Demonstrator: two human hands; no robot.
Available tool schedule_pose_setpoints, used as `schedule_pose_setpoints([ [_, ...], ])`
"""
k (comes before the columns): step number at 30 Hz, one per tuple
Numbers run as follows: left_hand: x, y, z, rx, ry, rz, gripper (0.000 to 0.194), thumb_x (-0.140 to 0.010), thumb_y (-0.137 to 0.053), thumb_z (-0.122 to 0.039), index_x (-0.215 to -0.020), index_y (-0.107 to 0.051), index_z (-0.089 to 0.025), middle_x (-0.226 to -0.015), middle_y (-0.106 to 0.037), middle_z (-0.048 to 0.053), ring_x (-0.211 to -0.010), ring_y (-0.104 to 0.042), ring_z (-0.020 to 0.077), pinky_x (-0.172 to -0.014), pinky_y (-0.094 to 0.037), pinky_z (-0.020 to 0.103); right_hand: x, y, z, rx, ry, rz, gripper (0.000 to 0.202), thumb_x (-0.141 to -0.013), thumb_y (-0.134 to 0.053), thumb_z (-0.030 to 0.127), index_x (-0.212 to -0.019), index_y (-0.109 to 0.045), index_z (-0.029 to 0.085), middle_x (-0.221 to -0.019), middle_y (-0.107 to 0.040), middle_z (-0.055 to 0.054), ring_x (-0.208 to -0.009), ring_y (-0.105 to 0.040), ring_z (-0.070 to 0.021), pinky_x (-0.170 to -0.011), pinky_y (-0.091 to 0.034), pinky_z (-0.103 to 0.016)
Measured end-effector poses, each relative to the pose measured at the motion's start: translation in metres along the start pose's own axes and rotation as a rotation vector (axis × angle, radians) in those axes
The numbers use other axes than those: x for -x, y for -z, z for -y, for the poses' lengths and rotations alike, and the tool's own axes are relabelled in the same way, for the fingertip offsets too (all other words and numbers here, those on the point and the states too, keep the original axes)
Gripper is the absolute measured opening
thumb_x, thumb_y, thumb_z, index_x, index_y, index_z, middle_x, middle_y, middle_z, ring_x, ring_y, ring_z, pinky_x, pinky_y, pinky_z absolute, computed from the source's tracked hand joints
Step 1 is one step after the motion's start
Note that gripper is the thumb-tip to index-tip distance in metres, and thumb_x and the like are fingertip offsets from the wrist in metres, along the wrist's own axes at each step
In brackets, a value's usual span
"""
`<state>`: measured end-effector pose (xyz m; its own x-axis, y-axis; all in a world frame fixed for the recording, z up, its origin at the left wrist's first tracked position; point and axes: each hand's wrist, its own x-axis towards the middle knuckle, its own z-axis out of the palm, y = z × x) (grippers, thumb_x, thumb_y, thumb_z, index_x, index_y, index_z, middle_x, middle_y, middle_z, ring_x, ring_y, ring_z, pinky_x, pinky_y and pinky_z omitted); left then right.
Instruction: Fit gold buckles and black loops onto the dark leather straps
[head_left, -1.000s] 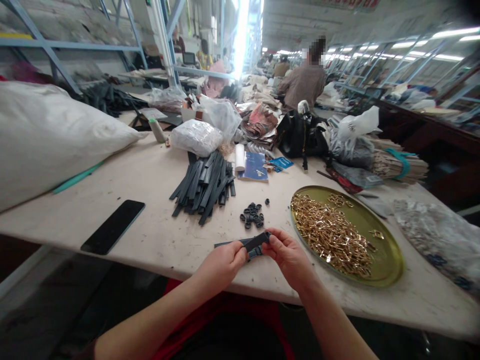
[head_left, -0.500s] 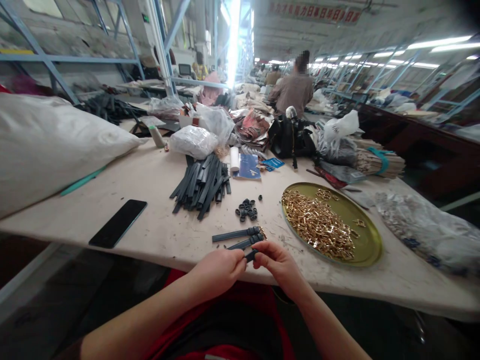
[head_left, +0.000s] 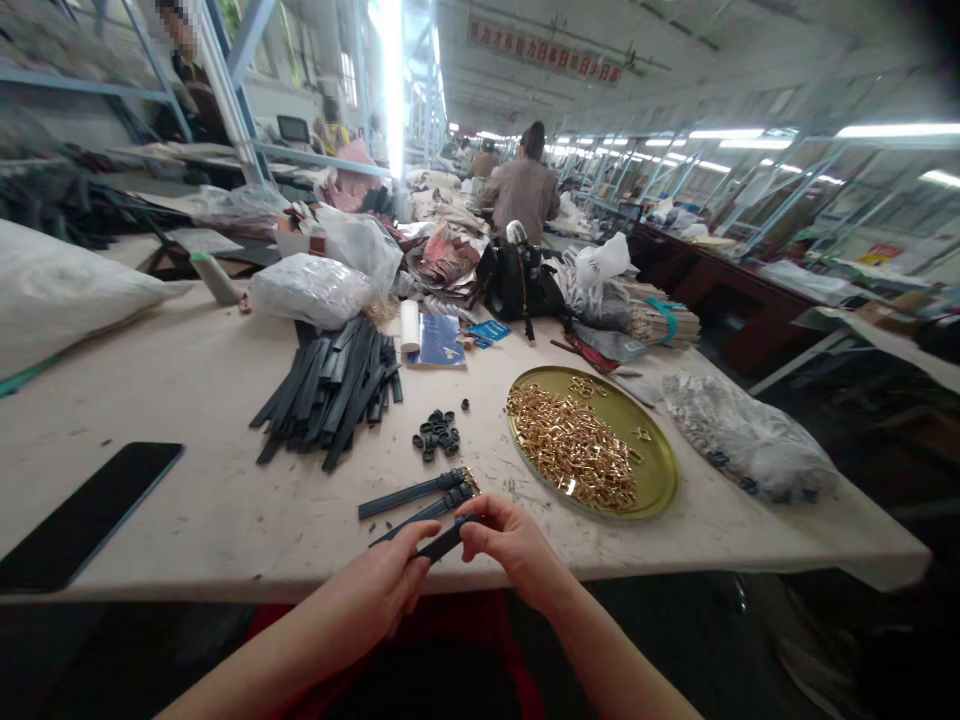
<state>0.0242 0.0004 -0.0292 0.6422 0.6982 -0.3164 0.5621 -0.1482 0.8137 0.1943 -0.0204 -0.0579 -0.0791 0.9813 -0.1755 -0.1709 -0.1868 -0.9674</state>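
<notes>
Between my two hands, near the table's front edge, is a dark strap [head_left: 441, 543]. My left hand [head_left: 390, 575] pinches its lower left end. The fingers of my right hand [head_left: 506, 540] close round its upper right end and partly hide it. Just beyond lie two finished-looking dark straps [head_left: 409, 494] with gold buckles at their right ends. Farther back is a small heap of black strap loops [head_left: 436, 436]. A pile of loose dark strips [head_left: 330, 390] lies to the left of the loops. Gold buckles [head_left: 570, 450] are heaped on a round gold tray [head_left: 660, 470] at the right.
A black phone [head_left: 90, 515] lies at the left. Behind are plastic bags [head_left: 311, 290], a white roll [head_left: 409, 326], a blue booklet [head_left: 437, 342] and a black bag [head_left: 517, 280]. A clear bag [head_left: 750, 440] sits at the right edge. A person [head_left: 521, 185] is farther off.
The view has swung right, so things on the table appear farther left. My hands have moved slightly apart, and more of the strap shows between them.
</notes>
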Motion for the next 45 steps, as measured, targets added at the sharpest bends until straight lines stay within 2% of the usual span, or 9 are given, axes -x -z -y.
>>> schedule_pose_setpoints([
  [5,-0.017,0.002,0.014,0.131,-0.110,-0.202,0.047,-0.085,-0.037,-0.042,-0.125,-0.041,-0.020,-0.119,-0.055,0.009,-0.106,-0.049,0.0217,-0.088,-0.037,0.030,-0.012,-0.006,-0.010,-0.066,-0.049,0.070,0.031,-0.060,-0.073,0.037,-0.076,-0.056,0.017,-0.056,-0.055,0.005,-0.050,-0.050,-0.0091,-0.054,-0.041,-0.024],
  [8,-0.030,0.009,0.021,0.267,-0.044,-0.208,0.041,-0.081,-0.042,-0.049,-0.106,-0.052,-0.019,-0.076,-0.061,0.003,-0.068,-0.054,0.0157,-0.059,-0.041,0.023,-0.035,0.024,0.002,0.278,0.058,0.021,0.028,-0.071,-0.062,0.041,-0.084,-0.055,0.017,-0.067,-0.058,0.001,-0.058,-0.054,-0.0112,-0.057,-0.044,-0.025],
  [12,-0.047,0.019,0.021,0.568,0.087,-0.168,0.037,-0.073,-0.044,-0.056,-0.074,-0.045,-0.019,-0.044,-0.025,-0.010,-0.037,-0.022,0.0062,-0.037,-0.016,0.018,-0.091,0.096,0.039,1.251,0.203,-0.430,0.021,-0.086,-0.041,0.031,-0.088,-0.056,0.016,-0.087,-0.061,-0.007,-0.078,-0.056,-0.0154,-0.070,-0.043,-0.027],
  [15,-0.056,0.023,0.014,0.679,0.126,-0.155,0.036,-0.072,-0.044,-0.055,-0.071,-0.042,-0.020,-0.044,-0.021,-0.011,-0.037,-0.017,0.0053,-0.037,-0.011,0.018,-0.135,0.132,0.054,1.444,0.151,-0.487,0.017,-0.082,-0.045,0.021,-0.085,-0.060,0.015,-0.094,-0.060,-0.012,-0.087,-0.055,-0.0199,-0.077,-0.039,-0.031],
  [18,-0.062,0.025,0.011,0.685,0.140,-0.146,0.035,-0.071,-0.044,-0.055,-0.071,-0.042,-0.020,-0.044,-0.021,-0.011,-0.036,-0.017,0.0051,-0.037,-0.010,0.019,-0.162,0.143,0.053,1.553,0.078,-0.459,0.015,-0.079,-0.048,0.019,-0.078,-0.062,0.015,-0.090,-0.061,-0.012,-0.086,-0.057,-0.0210,-0.075,-0.039,-0.031],
  [24,-0.060,0.020,0.014,0.648,0.124,-0.123,0.032,-0.070,-0.043,-0.051,-0.071,-0.039,-0.020,-0.042,-0.022,-0.012,-0.036,-0.017,0.0051,-0.037,-0.011,0.019,-0.158,0.143,0.053,1.516,0.085,-0.437,0.014,-0.079,-0.049,0.019,-0.075,-0.062,0.016,-0.092,-0.062,-0.012,-0.090,-0.055,-0.0211,-0.077,-0.038,-0.030],
  [31,-0.046,0.015,0.001,0.449,-0.023,-0.230,0.024,-0.079,-0.041,-0.041,-0.076,-0.045,-0.018,-0.048,-0.029,-0.009,-0.042,-0.026,0.0071,-0.042,-0.020,0.020,-0.093,0.111,0.064,1.091,0.206,-0.324,0.030,-0.087,-0.035,0.035,-0.089,-0.056,0.013,-0.083,-0.063,-0.009,-0.072,-0.058,-0.0162,-0.065,-0.044,-0.029],
  [37,-0.037,0.016,-0.017,0.296,-0.147,-0.382,0.028,-0.080,-0.045,-0.041,-0.079,-0.054,-0.014,-0.067,-0.051,-0.001,-0.063,-0.044,0.0119,-0.055,-0.033,0.022,-0.028,0.039,0.045,0.088,0.005,0.062,0.027,-0.075,-0.059,0.043,-0.083,-0.058,0.016,-0.082,-0.064,-0.004,-0.062,-0.055,-0.0099,-0.061,-0.045,-0.025],
  [45,-0.021,0.017,-0.004,0.071,-0.106,-0.381,0.028,-0.076,-0.050,-0.041,-0.072,-0.058,-0.014,-0.061,-0.051,-0.003,-0.058,-0.043,0.0106,-0.051,-0.030,0.021,-0.006,-0.003,0.031,0.392,0.121,0.128,0.019,-0.075,-0.058,0.036,-0.083,-0.061,0.018,-0.067,-0.057,0.000,-0.060,-0.050,-0.0113,-0.057,-0.041,-0.025],
])
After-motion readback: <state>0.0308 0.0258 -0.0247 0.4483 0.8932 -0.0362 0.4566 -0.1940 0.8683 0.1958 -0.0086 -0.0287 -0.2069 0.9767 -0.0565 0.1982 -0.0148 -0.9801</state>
